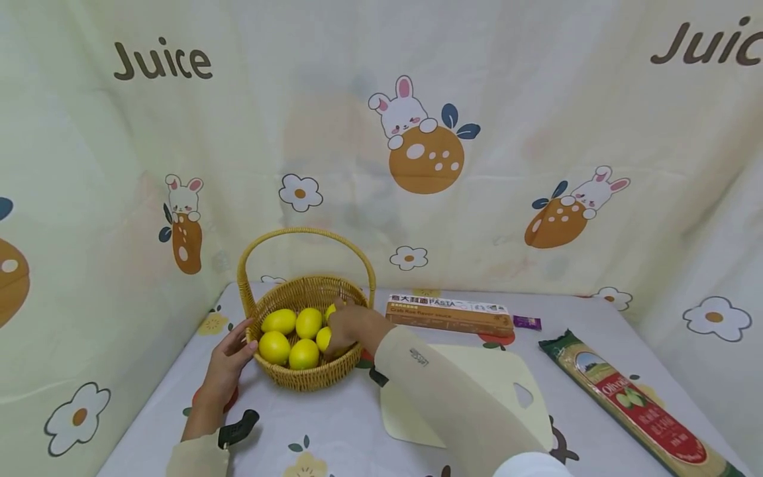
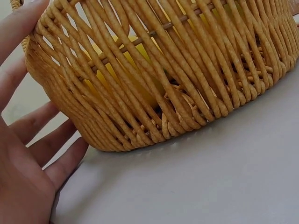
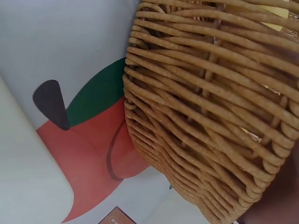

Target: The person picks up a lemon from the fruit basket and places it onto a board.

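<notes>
A wicker basket (image 1: 316, 379) with a tall arched handle holds several yellow lemons (image 1: 304, 354). My left hand (image 1: 229, 361) rests against the basket's left side, thumb near the rim. In the left wrist view, the left hand's fingers (image 2: 39, 123) lie fairly straight along the outside of the weave. Over the right rim, my right hand (image 1: 348, 326) reaches down into the basket among the lemons. Its fingertips are hidden, so whether it grips a lemon does not show. The right wrist view mostly shows the basket's outer wall (image 3: 201, 98).
A cream cutting board (image 1: 489, 377) lies right of the basket, partly under the right forearm. Behind it is a pasta box (image 1: 450, 315), with a small purple packet (image 1: 527, 322) beside it. A long spaghetti bag (image 1: 638, 404) lies at the right. Printed curtains enclose the table.
</notes>
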Demonstrator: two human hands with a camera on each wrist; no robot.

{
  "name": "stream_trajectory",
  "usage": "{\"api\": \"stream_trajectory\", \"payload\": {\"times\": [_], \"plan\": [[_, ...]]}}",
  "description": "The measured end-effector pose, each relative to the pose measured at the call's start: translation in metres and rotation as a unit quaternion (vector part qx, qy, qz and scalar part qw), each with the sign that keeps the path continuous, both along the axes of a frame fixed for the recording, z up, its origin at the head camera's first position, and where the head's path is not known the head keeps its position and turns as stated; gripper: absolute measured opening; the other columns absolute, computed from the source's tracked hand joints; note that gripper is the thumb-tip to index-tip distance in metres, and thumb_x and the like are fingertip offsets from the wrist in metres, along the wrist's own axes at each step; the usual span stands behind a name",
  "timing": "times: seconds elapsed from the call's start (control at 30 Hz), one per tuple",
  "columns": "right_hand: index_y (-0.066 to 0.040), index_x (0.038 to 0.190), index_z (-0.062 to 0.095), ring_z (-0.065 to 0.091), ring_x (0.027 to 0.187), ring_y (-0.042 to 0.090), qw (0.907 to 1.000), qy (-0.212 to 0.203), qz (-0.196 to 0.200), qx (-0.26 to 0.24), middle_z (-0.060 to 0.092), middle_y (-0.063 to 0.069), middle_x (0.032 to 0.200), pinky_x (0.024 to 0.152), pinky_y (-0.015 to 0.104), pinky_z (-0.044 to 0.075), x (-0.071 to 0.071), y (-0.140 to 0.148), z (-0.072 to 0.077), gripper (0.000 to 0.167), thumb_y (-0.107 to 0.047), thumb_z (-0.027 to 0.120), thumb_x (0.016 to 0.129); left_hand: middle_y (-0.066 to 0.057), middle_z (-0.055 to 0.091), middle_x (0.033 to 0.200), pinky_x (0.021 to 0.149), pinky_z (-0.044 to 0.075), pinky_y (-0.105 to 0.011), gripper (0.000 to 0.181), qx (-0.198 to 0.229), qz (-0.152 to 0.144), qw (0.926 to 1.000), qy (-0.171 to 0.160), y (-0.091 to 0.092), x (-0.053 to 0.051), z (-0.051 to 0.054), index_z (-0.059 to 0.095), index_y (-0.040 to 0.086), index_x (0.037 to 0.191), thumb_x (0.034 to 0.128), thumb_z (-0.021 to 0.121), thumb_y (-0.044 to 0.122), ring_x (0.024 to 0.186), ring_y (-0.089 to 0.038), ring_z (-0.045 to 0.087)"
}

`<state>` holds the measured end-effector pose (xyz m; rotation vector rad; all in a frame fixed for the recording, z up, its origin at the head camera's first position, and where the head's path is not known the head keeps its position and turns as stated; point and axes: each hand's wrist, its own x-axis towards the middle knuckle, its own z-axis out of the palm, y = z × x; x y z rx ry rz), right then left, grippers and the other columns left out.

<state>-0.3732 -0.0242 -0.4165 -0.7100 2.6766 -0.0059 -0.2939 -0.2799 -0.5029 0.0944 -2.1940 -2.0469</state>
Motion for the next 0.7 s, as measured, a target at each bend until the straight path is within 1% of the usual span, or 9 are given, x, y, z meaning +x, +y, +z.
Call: {"api": "stream_trajectory", "payload": {"times": [0.07, 0.17, 0.23, 0.3, 0.4, 0.43, 0.53, 0.63, 0.7], "plan": [[-0.016, 0.124, 0.068, 0.02, 0.142, 0.036, 1.0, 0.004, 0.003, 0.002, 0.008, 0.006, 0.162, 0.097, 0.051, 0.044, 0.001, 0.0, 0.0, 0.064, -0.058, 0.073, 0.075, -0.005, 0.03, 0.155, 0.092, 0.042, -0.015, 0.06, 0.0, 0.0, 1.0, -0.001, 0.0, 0.0, 0.0, 0.037, 0.017, 0.151, 0.0969, 0.062, 0.026, 0.136, -0.025, 0.034], [-0.017, 0.125, 0.068, 0.018, 0.143, 0.036, 0.9995, 0.018, 0.022, 0.011, 0.009, 0.007, 0.162, 0.1, 0.05, 0.042, 0.002, 0.001, 0.0, 0.064, -0.058, 0.073, 0.076, -0.005, 0.03, 0.155, 0.092, 0.042, -0.015, 0.061, 0.001, 0.001, 1.0, -0.002, 0.0, 0.0, 0.0, 0.037, 0.017, 0.151, 0.0969, 0.062, 0.027, 0.136, -0.025, 0.034], [-0.018, 0.125, 0.068, 0.015, 0.144, 0.036, 0.9988, 0.028, 0.036, 0.016, 0.01, 0.007, 0.162, 0.103, 0.05, 0.039, 0.004, 0.002, 0.001, 0.061, -0.057, 0.072, 0.078, -0.006, 0.03, 0.155, 0.091, 0.042, -0.014, 0.061, -0.003, 0.001, 1.0, -0.004, 0.0, 0.0, 0.001, 0.037, 0.017, 0.151, 0.0971, 0.061, 0.027, 0.135, -0.025, 0.034], [-0.02, 0.122, 0.07, 0.013, 0.145, 0.036, 0.9975, 0.043, 0.053, 0.02, 0.012, 0.007, 0.162, 0.106, 0.05, 0.035, 0.006, 0.003, 0.002, 0.054, -0.055, 0.071, 0.081, -0.006, 0.03, 0.155, 0.09, 0.043, -0.013, 0.061, -0.003, 0.002, 1.0, -0.004, 0.001, 0.0, 0.0, 0.036, 0.017, 0.152, 0.0973, 0.061, 0.027, 0.135, -0.025, 0.034], [-0.021, 0.122, 0.069, 0.014, 0.145, 0.036, 0.9948, 0.065, 0.076, 0.022, 0.015, 0.008, 0.161, 0.109, 0.051, 0.03, 0.009, 0.005, 0.004, 0.049, -0.051, 0.068, 0.084, -0.006, 0.031, 0.155, 0.088, 0.043, -0.012, 0.06, -0.002, 0.001, 1.0, -0.003, 0.001, 0.0, 0.0, 0.036, 0.016, 0.151, 0.0975, 0.061, 0.026, 0.134, -0.025, 0.035], [-0.021, 0.124, 0.068, 0.015, 0.144, 0.037, 0.9932, 0.076, 0.085, 0.023, 0.017, 0.01, 0.16, 0.11, 0.051, 0.03, 0.01, 0.006, 0.004, 0.05, -0.052, 0.067, 0.085, -0.007, 0.031, 0.155, 0.087, 0.043, -0.011, 0.06, -0.001, 0.001, 1.0, -0.001, 0.001, 0.0, 0.0, 0.037, 0.016, 0.151, 0.0976, 0.061, 0.026, 0.134, -0.025, 0.035], [-0.019, 0.13, 0.063, 0.02, 0.143, 0.037, 0.9873, 0.111, 0.11, 0.025, 0.022, 0.012, 0.158, 0.109, 0.049, 0.032, 0.012, 0.008, 0.005, 0.055, -0.052, 0.066, 0.085, -0.007, 0.03, 0.155, 0.087, 0.043, -0.011, 0.059, 0.002, -0.002, 1.0, 0.004, 0.001, 0.0, -0.001, 0.036, 0.015, 0.151, 0.0979, 0.06, 0.024, 0.133, -0.024, 0.035], [-0.019, 0.135, 0.058, 0.028, 0.139, 0.034, 0.9812, 0.144, 0.128, 0.019, 0.028, 0.013, 0.154, 0.107, 0.043, 0.036, 0.013, 0.009, 0.006, 0.06, -0.049, 0.068, 0.084, -0.008, 0.029, 0.155, 0.087, 0.043, -0.011, 0.059, 0.005, -0.006, 0.9999, 0.008, 0.001, -0.001, -0.002, 0.036, 0.015, 0.151, 0.0982, 0.06, 0.023, 0.132, -0.023, 0.036], [-0.019, 0.137, 0.057, 0.031, 0.137, 0.032, 0.9798, 0.151, 0.13, 0.008, 0.03, 0.011, 0.152, 0.106, 0.041, 0.037, 0.015, 0.011, 0.007, 0.061, -0.045, 0.07, 0.084, -0.009, 0.029, 0.155, 0.087, 0.044, -0.011, 0.058, 0.011, -0.008, 0.9999, 0.01, 0.0, -0.001, -0.003, 0.036, 0.014, 0.151, 0.0983, 0.06, 0.022, 0.131, -0.022, 0.036]]}}
